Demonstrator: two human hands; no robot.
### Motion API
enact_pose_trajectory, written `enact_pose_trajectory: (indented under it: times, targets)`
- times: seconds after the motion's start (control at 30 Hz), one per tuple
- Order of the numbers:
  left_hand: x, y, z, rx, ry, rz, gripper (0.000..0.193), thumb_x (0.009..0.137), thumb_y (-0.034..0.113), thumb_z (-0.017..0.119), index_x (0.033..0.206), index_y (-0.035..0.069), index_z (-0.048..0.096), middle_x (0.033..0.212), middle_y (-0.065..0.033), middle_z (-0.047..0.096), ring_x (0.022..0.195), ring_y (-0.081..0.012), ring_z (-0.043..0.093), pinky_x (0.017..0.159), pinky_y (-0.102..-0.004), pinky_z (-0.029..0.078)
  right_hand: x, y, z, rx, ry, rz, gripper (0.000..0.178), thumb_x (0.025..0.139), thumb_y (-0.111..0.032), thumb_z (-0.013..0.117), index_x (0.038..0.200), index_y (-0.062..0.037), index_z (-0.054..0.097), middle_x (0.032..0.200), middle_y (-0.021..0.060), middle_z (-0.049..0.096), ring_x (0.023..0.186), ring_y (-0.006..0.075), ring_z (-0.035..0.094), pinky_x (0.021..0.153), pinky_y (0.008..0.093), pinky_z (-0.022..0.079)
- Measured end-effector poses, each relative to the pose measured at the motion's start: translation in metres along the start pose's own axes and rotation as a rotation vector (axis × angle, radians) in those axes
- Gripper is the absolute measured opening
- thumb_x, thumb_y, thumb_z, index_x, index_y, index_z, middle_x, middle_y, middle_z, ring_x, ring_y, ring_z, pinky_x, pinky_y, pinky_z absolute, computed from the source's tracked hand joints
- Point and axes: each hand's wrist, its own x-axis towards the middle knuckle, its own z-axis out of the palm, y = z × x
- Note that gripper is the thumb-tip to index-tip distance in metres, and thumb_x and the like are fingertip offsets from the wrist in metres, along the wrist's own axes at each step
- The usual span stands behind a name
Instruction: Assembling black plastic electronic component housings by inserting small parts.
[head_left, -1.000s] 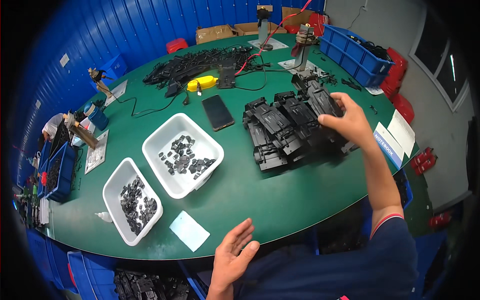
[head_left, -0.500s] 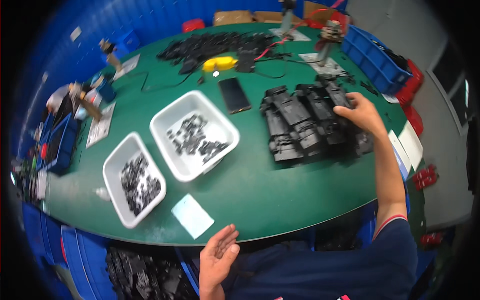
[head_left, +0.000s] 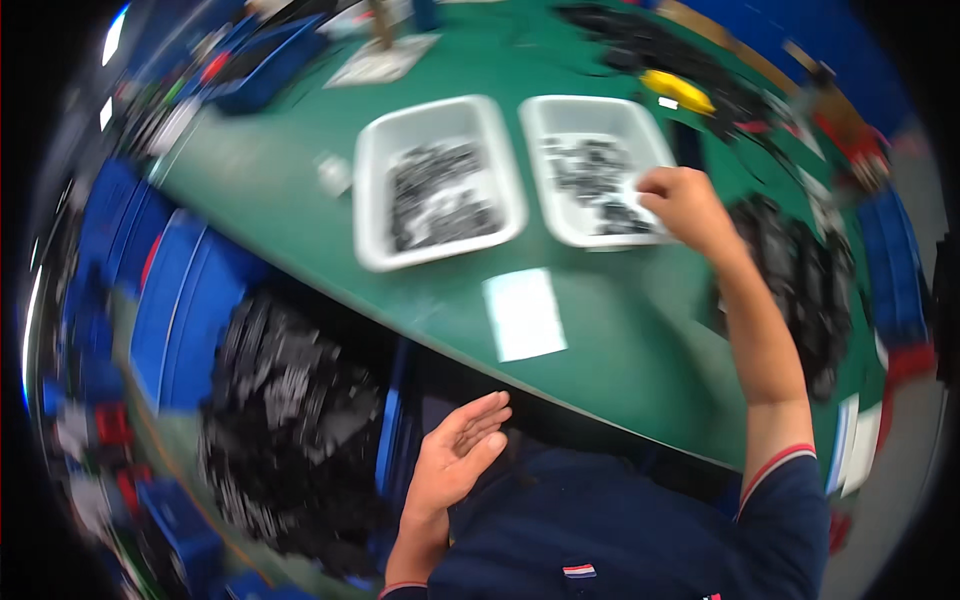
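Note:
My right hand is over the right edge of a white bin that holds small black parts. Its fingers are curled together; whatever they hold, if anything, is hidden. In front of the table edge, near my body, my left hand is open, fingers stretched out, touching nothing. To the left, a second white bin holds more small dark parts. Larger black moulded parts lie in a row to the right, partly behind my right forearm.
A pale paper sheet lies on the green table near its front edge. Below the table, a heap of black parts sits beside blue crates. A yellow object and dark cables are at the far right.
My view has swung left toward the bins and heap. My right hand has left the large black parts and moved left to the white bin, its fingers curling. My left hand remains open.

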Motion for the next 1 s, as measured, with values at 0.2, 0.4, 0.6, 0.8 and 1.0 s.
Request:
enact_pose_trajectory:
  times: [0.2,0.4,0.6,0.8,1.0]
  targets:
    - [-0.075,-0.039,-0.057,-0.019,0.569,-0.011,0.047,0.089,0.009,0.066,0.132,-0.002,0.05,0.128,-0.0156,0.057,0.117,-0.0219,0.057,0.1,-0.0335,0.044,0.03,0.046,0.039,-0.351,-0.397,0.043,0.028,0.07,-0.019,0.067,0.078,0.008,0.064,0.071,0.0256,0.061,0.066,0.0324,0.063,0.06,0.0413,0.047]
    - [-0.174,-0.098,-0.103,0.015,1.385,0.045,0.034,0.089,0.011,0.067,0.119,-0.002,0.059,0.113,-0.0101,0.065,0.105,-0.0165,0.061,0.092,-0.0296,0.048,0.041,0.111,0.027,-0.256,-0.403,0.009,0.027,0.077,0.001,0.057,0.102,0.0066,0.062,0.073,0.0067,0.06,0.062,0.0139,0.055,0.055,0.0295,0.044]
    - [-0.22,-0.156,-0.161,-0.05,1.795,-0.186,0.061,0.083,0.024,0.072,0.126,-0.011,0.049,0.12,-0.0208,0.06,0.107,-0.0232,0.06,0.091,-0.0321,0.047,0.059,0.142,0.01,-0.092,-0.331,0.163,0.041,0.082,0.0,0.052,0.123,0.0051,0.056,0.107,0.0135,0.064,0.092,0.0204,0.061,0.079,0.0307,0.049]
    - [-0.18,-0.193,-0.231,-0.041,1.933,-0.614,0.106,0.065,0.045,0.084,0.136,-0.013,0.03,0.136,-0.0273,0.045,0.125,-0.0332,0.047,0.104,-0.0418,0.039,0.047,0.109,-0.004,-0.036,-0.261,0.302,0.039,0.09,-0.007,0.055,0.128,0.0022,0.054,0.113,0.0122,0.062,0.096,0.0172,0.061,0.083,0.0296,0.049]
    - [-0.156,-0.185,-0.243,0.035,2.107,-0.964,0.099,0.057,0.045,0.088,0.128,-0.004,0.04,0.132,-0.0201,0.048,0.124,-0.0347,0.046,0.103,-0.0437,0.04,0.022,0.091,-0.015,0.145,-0.007,0.239,0.038,0.094,-0.013,0.058,0.128,0.0011,0.054,0.116,0.0115,0.061,0.099,0.0158,0.061,0.085,0.0279,0.05]
